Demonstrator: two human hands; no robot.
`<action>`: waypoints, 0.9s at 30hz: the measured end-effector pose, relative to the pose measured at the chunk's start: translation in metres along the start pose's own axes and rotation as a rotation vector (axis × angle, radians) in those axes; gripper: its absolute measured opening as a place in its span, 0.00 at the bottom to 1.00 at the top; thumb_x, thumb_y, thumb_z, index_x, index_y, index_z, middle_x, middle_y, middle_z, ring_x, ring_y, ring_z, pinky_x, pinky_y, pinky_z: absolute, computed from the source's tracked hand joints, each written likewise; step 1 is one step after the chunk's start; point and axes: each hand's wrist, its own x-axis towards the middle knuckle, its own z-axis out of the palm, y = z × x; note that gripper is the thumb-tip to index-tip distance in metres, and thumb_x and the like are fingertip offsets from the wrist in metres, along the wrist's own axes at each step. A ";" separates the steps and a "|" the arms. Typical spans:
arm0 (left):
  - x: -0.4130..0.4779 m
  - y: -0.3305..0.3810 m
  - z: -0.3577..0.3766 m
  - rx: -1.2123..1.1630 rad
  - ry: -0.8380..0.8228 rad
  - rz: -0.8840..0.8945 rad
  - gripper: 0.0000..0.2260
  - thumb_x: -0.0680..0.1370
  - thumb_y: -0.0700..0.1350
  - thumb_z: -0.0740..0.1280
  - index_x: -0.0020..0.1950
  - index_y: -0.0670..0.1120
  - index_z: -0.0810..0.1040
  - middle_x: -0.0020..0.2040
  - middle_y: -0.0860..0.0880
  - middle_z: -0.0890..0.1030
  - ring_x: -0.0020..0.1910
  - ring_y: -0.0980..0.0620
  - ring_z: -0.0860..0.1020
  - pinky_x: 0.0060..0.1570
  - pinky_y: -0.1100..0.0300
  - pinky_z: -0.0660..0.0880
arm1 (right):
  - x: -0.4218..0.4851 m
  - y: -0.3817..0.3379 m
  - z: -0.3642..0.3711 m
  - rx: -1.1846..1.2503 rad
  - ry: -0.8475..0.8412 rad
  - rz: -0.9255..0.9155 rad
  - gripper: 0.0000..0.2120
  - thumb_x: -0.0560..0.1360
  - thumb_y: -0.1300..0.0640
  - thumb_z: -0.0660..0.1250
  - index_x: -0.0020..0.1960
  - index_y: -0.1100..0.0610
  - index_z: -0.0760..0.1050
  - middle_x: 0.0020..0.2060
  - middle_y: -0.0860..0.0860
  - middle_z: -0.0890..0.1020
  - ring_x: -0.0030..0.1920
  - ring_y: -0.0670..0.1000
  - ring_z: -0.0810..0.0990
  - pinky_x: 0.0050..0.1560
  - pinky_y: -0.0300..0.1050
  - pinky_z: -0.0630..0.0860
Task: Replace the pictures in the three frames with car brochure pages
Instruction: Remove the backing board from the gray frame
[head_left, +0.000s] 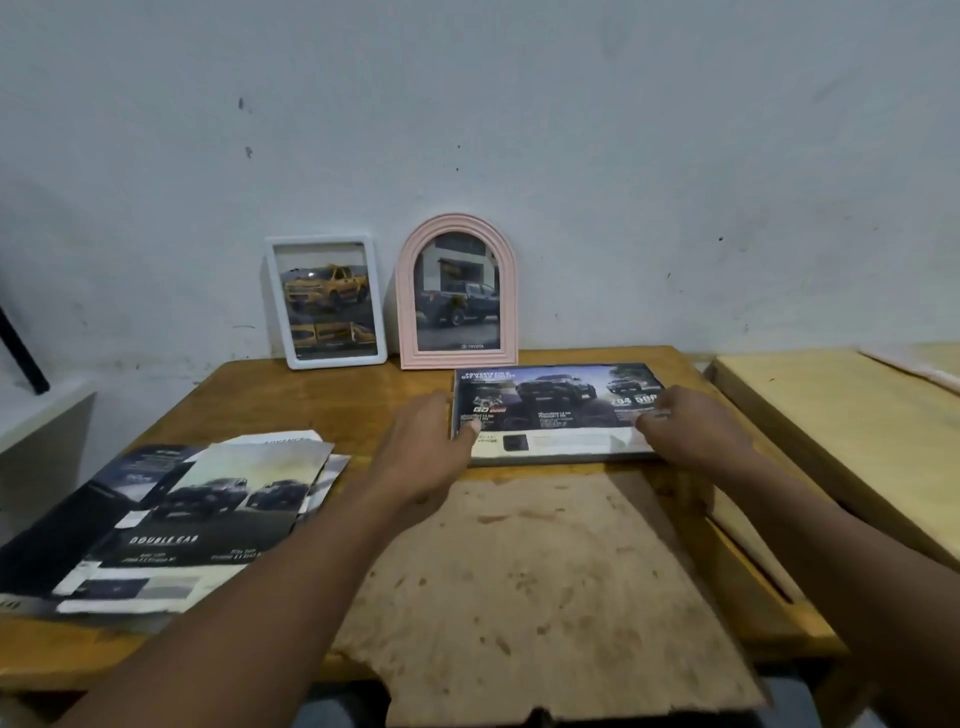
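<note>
A wide dark frame (558, 415) lies flat on the wooden table (291, 400) with a car brochure page showing a black truck in it. My left hand (423, 457) grips its left edge, thumb on the front. My right hand (691, 428) holds its right edge. A white rectangular frame (326, 301) with a yellow pickup page leans on the wall at the back. Beside it stands a pink arched frame (457, 293) with a dark pickup page. Loose brochure pages (171, 514) lie stacked at the table's left.
A worn patch (540, 587) covers the table's near middle. A second pale wooden surface (852, 436) adjoins on the right with a gap between. A white ledge (41, 415) and a dark rod (21, 348) stand at the far left. The wall (519, 130) is right behind the frames.
</note>
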 end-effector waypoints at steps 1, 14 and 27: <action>0.010 0.002 0.006 -0.047 0.007 0.022 0.21 0.82 0.51 0.66 0.73 0.48 0.71 0.70 0.48 0.74 0.67 0.48 0.73 0.55 0.58 0.68 | 0.017 0.007 0.008 0.001 -0.016 0.024 0.23 0.70 0.38 0.62 0.60 0.50 0.73 0.57 0.55 0.79 0.57 0.61 0.76 0.58 0.60 0.75; 0.034 -0.052 -0.006 0.084 0.017 -0.140 0.15 0.81 0.54 0.65 0.66 0.51 0.76 0.60 0.49 0.82 0.56 0.50 0.79 0.51 0.50 0.80 | 0.013 -0.057 0.061 -0.058 0.032 0.002 0.32 0.73 0.36 0.67 0.69 0.52 0.64 0.68 0.58 0.71 0.67 0.64 0.67 0.64 0.60 0.64; 0.028 -0.088 -0.014 0.406 0.141 -0.132 0.21 0.79 0.60 0.65 0.69 0.52 0.74 0.65 0.48 0.77 0.62 0.47 0.76 0.57 0.47 0.78 | -0.004 -0.113 0.073 0.277 0.301 -0.536 0.20 0.74 0.65 0.67 0.63 0.50 0.70 0.61 0.50 0.75 0.57 0.54 0.75 0.51 0.50 0.75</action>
